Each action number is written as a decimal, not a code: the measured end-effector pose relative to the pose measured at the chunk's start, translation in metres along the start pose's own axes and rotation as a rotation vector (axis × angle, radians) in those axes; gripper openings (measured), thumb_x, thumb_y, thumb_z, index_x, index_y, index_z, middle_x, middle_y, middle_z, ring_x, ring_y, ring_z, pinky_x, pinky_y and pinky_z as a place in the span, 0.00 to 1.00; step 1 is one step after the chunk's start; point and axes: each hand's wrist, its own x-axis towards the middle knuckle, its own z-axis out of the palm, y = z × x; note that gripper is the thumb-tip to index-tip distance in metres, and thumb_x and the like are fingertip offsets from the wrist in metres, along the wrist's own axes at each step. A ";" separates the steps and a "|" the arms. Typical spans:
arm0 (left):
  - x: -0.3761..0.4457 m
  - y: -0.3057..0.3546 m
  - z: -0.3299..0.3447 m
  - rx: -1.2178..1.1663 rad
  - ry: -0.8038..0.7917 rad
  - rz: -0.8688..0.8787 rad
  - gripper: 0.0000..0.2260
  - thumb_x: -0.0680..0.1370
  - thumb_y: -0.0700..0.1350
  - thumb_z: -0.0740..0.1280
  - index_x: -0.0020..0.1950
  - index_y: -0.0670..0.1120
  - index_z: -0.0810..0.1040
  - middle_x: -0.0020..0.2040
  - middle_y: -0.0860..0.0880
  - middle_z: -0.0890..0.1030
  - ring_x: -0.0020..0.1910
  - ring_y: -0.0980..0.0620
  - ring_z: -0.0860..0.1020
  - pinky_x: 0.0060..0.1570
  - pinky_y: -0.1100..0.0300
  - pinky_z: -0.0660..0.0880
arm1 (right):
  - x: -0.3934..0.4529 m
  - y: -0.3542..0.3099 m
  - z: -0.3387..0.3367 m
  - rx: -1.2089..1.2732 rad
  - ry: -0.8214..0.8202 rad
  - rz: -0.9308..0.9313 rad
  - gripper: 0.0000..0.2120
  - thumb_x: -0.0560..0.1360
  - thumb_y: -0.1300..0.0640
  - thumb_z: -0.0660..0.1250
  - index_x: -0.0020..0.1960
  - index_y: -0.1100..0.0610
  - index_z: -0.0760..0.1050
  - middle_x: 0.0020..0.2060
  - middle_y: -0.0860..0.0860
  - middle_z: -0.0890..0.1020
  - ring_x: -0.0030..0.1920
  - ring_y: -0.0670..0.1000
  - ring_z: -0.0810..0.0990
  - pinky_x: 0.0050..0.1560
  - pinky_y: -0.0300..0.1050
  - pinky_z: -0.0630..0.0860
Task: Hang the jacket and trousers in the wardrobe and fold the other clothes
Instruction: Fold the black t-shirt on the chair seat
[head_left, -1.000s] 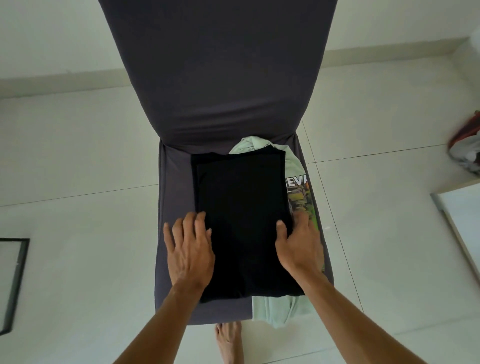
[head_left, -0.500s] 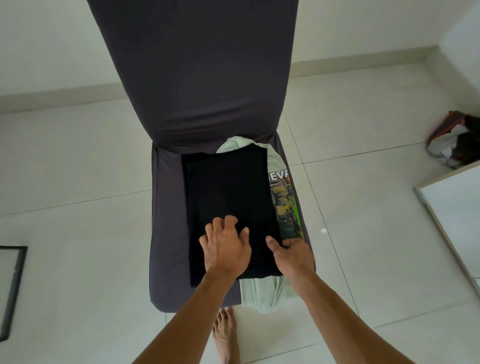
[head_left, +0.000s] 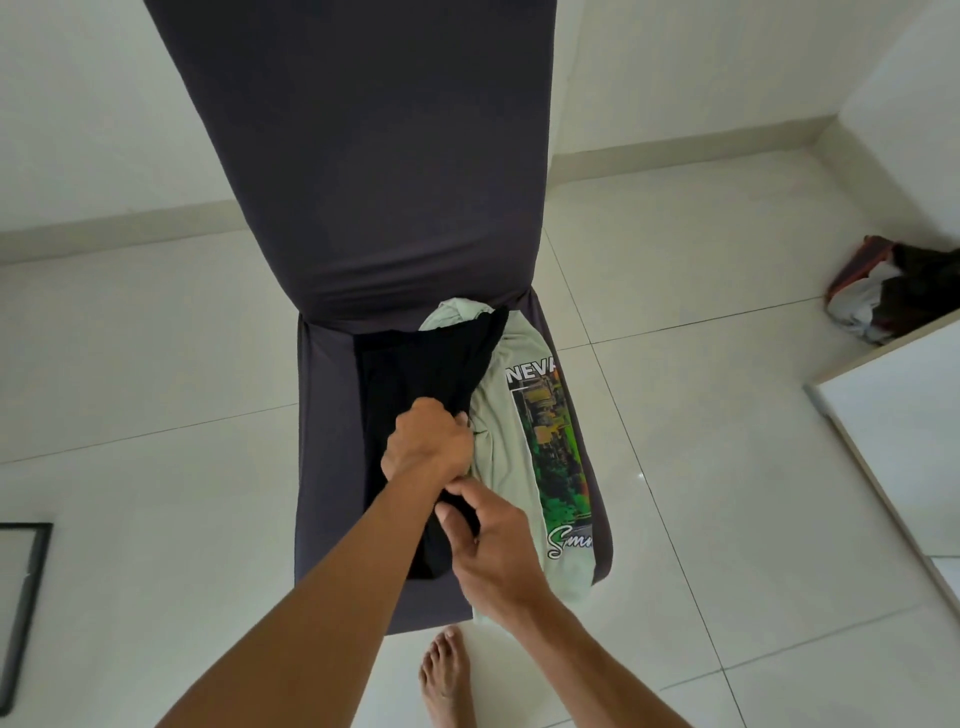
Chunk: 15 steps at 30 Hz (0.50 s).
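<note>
Both hands, left hand (head_left: 428, 441) and right hand (head_left: 491, 553), now grip the folded black cloth garment (head_left: 415, 374), its right edge lifted off the pale-green printed T-shirt (head_left: 524, 447), formerly pressed flat on the grey-covered chair (head_left: 327, 441); open floor surrounds

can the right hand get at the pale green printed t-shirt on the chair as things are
Probably yes. The right hand sits right beside the pale green printed t-shirt, whose right side lies uncovered on the dark grey chair. But it is pinching the black folded garment, so it must let go first.

We see bright, even daylight; a small glare spot on the floor tiles (head_left: 636, 475) right of centre, soft shadows, and wide-angle bending at the frame's edges.
</note>
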 end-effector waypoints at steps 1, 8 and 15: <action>0.000 -0.001 -0.004 -0.004 0.021 0.009 0.20 0.81 0.57 0.61 0.65 0.45 0.73 0.60 0.43 0.79 0.57 0.40 0.78 0.50 0.52 0.74 | 0.002 -0.004 0.000 0.062 -0.025 0.043 0.09 0.79 0.56 0.66 0.58 0.51 0.81 0.44 0.42 0.84 0.42 0.40 0.80 0.44 0.32 0.74; -0.017 -0.009 -0.063 -0.626 -0.059 0.037 0.14 0.82 0.52 0.65 0.50 0.42 0.81 0.49 0.41 0.85 0.48 0.42 0.83 0.52 0.45 0.81 | 0.034 0.001 -0.016 0.433 0.207 0.613 0.17 0.80 0.42 0.61 0.55 0.54 0.79 0.45 0.50 0.82 0.41 0.50 0.81 0.41 0.46 0.76; -0.045 -0.010 -0.121 -1.056 -0.251 -0.154 0.16 0.78 0.52 0.71 0.48 0.37 0.81 0.40 0.39 0.86 0.35 0.43 0.85 0.32 0.52 0.82 | 0.036 -0.020 -0.017 0.809 -0.363 0.993 0.40 0.75 0.26 0.52 0.51 0.59 0.85 0.47 0.58 0.86 0.49 0.59 0.85 0.47 0.54 0.82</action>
